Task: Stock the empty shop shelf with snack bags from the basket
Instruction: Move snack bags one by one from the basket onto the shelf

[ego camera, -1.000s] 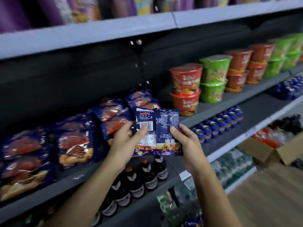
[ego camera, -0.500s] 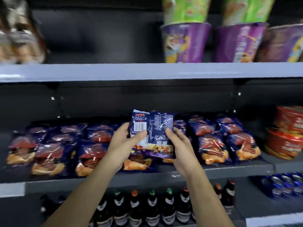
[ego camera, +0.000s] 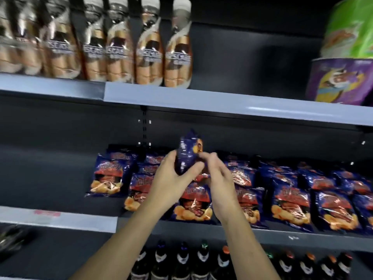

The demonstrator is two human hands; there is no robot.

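A dark blue snack bag (ego camera: 187, 153) stands on edge in front of the middle shelf (ego camera: 262, 233). My left hand (ego camera: 171, 178) grips its lower part, fingers and thumb curled round it. My right hand (ego camera: 216, 172) pinches the bag's right side with its fingertips. Behind and below my hands, several matching blue and red snack bags (ego camera: 290, 205) lie in rows on the shelf, from the middle out to the right edge. The shelf's left stretch (ego camera: 50, 174) holds no bags. No basket is in view.
Brown drink bottles (ego camera: 113, 49) line the upper shelf at the left, with purple and green cup tubs (ego camera: 341, 77) at its right. Dark glass bottles (ego camera: 181, 261) stand on the shelf below. Each shelf has a pale grey front edge (ego camera: 181, 100).
The view has swung left along the shelf. The bag, held flat with its back toward me before, is now turned edge-on and raised; my right hand has shifted from its side to its upper right.
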